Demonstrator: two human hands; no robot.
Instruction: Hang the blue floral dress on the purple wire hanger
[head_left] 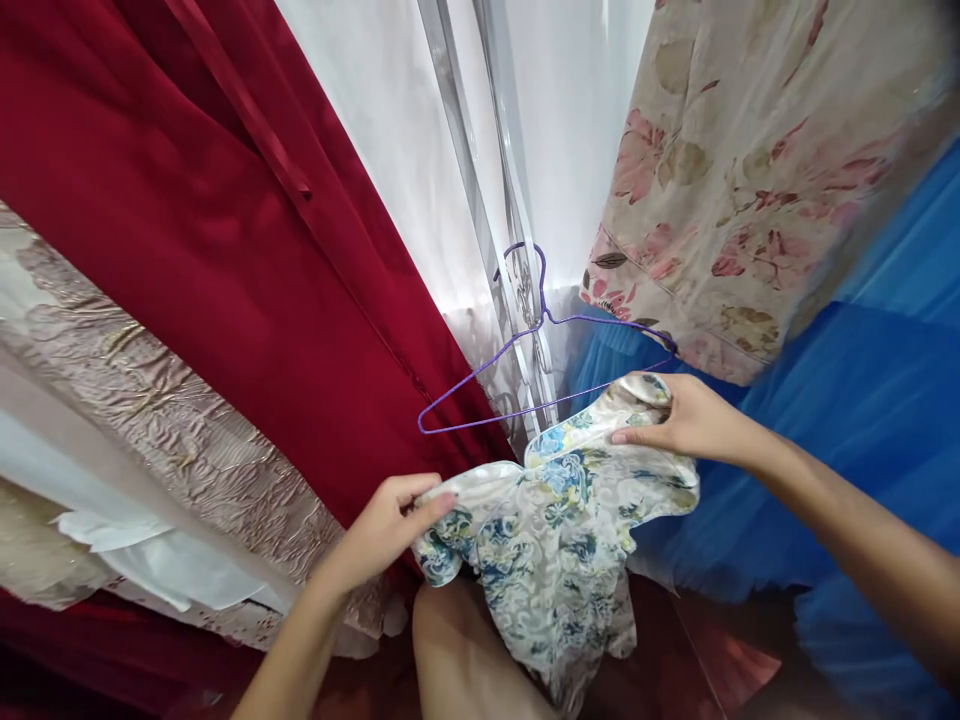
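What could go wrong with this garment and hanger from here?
The floral short-sleeved garment could slip: the left hand and right hand grip only its shoulders. The purple hanger, which appears close to the right-hand shoulder, might snag the fabric. The grey straps, overlapping the hook in view, could tangle with it.

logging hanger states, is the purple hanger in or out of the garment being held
Out: both ends of the purple hanger show outside the garment, held by the left hand and right hand.
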